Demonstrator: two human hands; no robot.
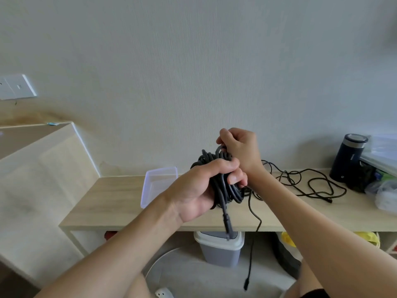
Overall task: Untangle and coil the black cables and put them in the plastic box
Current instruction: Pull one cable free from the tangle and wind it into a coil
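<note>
My left hand [199,190] grips the coiled black cable [227,190] round its middle, fingers [223,166] wrapped over the front of the bundle, thumb tip showing on its right side. The coil is held in the air above the tabletop [107,203], with the lowest loops apart from the wood. My right hand [240,151] sits at the top of the coil, its fingers curled closed on a strand there; I cannot tell which loop. One end of the coil hangs straight down below my left hand and ends in a connector [227,227], which is blurred. A thinner black lead [252,250] drops past the front edge of the tabletop toward the floor, with a plug at its lower end. A loose black cable [311,183] lies in open loops on the tabletop to the right of my hands, one end lying free toward the front right. The clear plastic box [160,175] stands on the tabletop near the wall, just left of my left hand, partly hidden behind it; both cables are outside it. A dark cylindrical flask [348,158] stands upright at the far right by the wall, with a clear plastic bag [384,194] near it. Under the tabletop is a grey bin [219,252] with a white lid. A white wall plate [15,87] is on the wall at the left.
</note>
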